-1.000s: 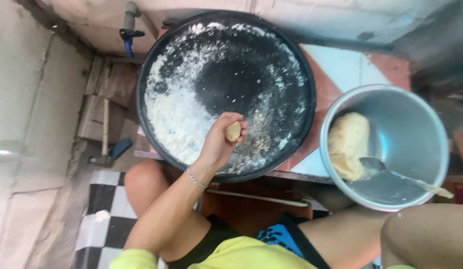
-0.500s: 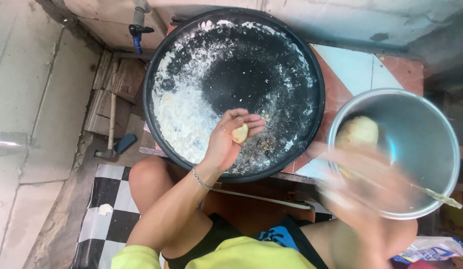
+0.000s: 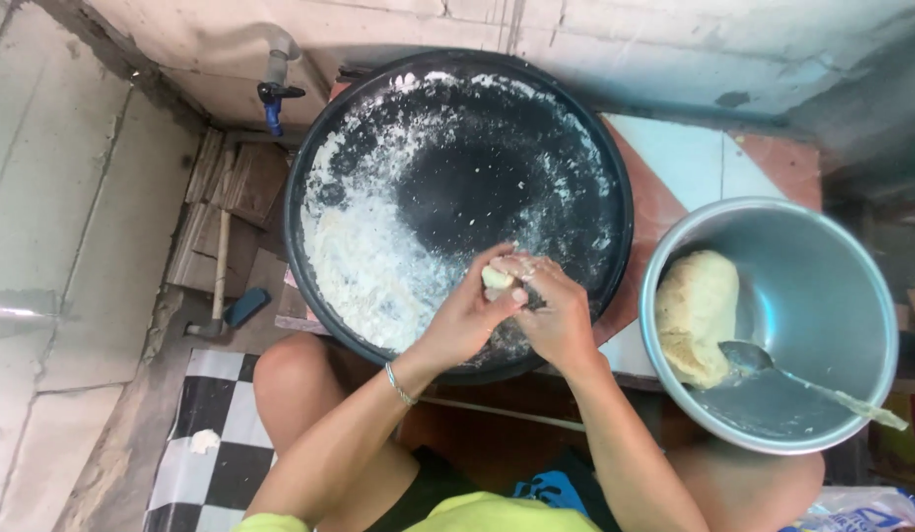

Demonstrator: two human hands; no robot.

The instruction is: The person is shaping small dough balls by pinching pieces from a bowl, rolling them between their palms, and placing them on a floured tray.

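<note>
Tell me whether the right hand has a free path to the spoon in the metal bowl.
Probably yes. The right hand is busy on the small dough piece with the left hand, but nothing stands between it and the spoon in the open metal bowl.

left hand [image 3: 469,317] + right hand [image 3: 556,313]: pinching dough lump [image 3: 496,279] | over floured black pan [image 3: 324,167]

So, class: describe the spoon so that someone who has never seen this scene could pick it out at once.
Start at the big black round tray dusted with white flour. Just to its right sits a silver metal bowl, holding a pale lump of dough. The spoon lies inside that bowl beside the dough, its handle reaching over the lower right rim; it is the only long, thin metal thing there.
</note>
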